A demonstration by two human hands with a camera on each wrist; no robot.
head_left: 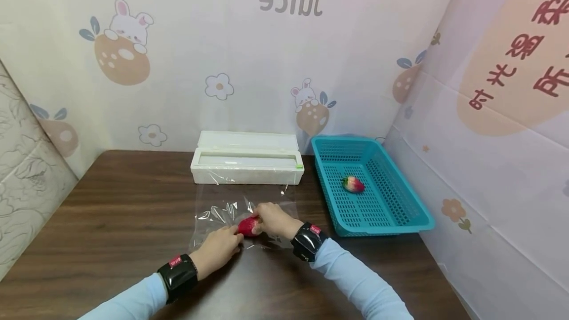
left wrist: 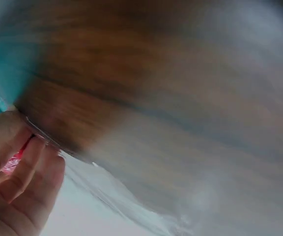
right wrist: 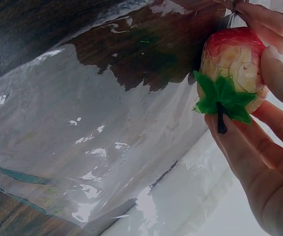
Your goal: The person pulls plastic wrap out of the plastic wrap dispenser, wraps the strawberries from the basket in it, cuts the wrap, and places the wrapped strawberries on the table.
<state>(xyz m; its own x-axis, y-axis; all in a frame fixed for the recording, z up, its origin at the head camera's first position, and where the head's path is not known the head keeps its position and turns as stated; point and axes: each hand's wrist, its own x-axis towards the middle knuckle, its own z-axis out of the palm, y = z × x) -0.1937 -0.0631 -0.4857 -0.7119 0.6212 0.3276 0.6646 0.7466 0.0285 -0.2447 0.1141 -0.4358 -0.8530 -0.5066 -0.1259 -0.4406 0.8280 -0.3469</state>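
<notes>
Plastic film (head_left: 218, 216) spreads around the strawberry (head_left: 246, 227), likely thin, clingy and easily torn; your left hand (head_left: 219, 249), at the strawberry's left, seems to pinch the film. The strawberry looks artificial, so expect it light and firm, perhaps slippery. Right of it, your right hand (head_left: 274, 220) is clamped on its sides: best held there, sparing the leaves (right wrist: 225, 98).

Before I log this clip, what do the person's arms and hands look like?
Light blue sleeves reach down to glossy black wrist bands, each with a small red label bearing pale marks. The hands are bare.
</notes>
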